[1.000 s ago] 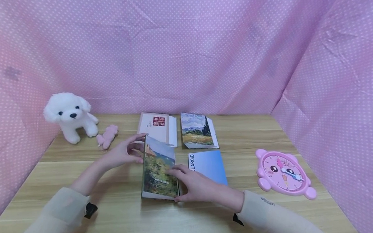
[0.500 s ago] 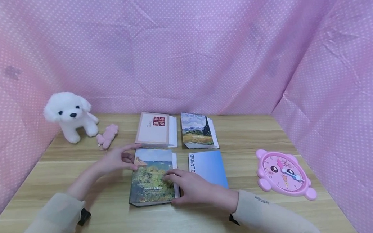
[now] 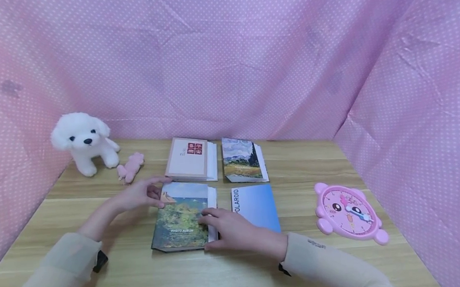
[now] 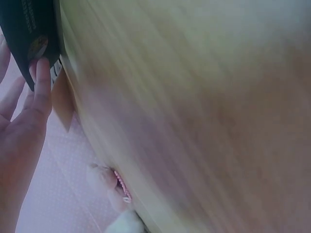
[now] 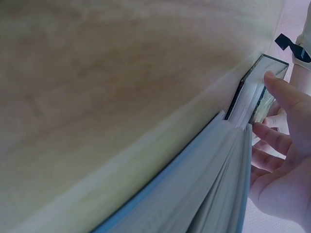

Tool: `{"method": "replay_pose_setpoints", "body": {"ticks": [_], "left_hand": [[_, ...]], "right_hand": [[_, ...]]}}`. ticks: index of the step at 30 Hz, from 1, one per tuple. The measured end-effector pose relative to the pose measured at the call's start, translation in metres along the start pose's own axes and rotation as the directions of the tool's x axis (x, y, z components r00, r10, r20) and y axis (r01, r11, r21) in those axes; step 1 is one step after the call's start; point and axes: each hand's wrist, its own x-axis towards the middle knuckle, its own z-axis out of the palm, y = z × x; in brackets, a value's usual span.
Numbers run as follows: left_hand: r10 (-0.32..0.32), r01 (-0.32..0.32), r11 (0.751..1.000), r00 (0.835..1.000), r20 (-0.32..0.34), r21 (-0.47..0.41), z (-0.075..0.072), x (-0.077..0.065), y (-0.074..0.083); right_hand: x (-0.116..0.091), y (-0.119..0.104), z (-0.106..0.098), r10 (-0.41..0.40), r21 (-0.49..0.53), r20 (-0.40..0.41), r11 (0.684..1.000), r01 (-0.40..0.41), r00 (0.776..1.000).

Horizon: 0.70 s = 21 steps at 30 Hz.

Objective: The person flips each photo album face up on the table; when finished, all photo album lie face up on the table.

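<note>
- 1 table.
- 1 toy dog, 1 pink clock.
- 4 albums total: green album lying on table, front left; blue album just right; cream album, landscape album behind.
- 2 hands: left hand loose, fingers on green album's far-left corner; right hand gripping its near-right corner.
- 1 pink plush.

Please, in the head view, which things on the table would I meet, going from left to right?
White plush dog, small pink plush toy, green photo album, blue Polaroid album, pink clock.
</note>
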Motion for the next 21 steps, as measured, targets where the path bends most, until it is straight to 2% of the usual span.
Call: {"method": "replay_pose_setpoints", "body": {"ticks": [6, 12, 17, 21], "left_hand": [[-0.008, 0.007, 0.999, 1.000, 0.017, 0.051, -0.004, -0.002, 0.001], [0.007, -0.009, 0.990, 1.000, 0.019, 0.139, -0.006, -0.004, 0.001], [0.003, -0.007, 0.971, 1.000, 0.018, 0.240, -0.006, -0.004, 0.007], [0.025, -0.029, 0.950, 1.000, 0.017, 0.312, -0.005, -0.002, 0.015]], "right_hand": [[0.005, -0.003, 0.001, 0.003, -0.044, 0.005, 0.999, -0.002, 1.000], [0.007, -0.004, -0.002, -0.011, -0.075, 0.035, 0.997, 0.014, 0.999], [0.005, -0.001, -0.007, -0.043, -0.055, 0.059, 0.997, 0.047, 0.997], [-0.001, 0.004, -0.013, -0.065, -0.045, 0.035, 0.997, 0.067, 0.997]]}}
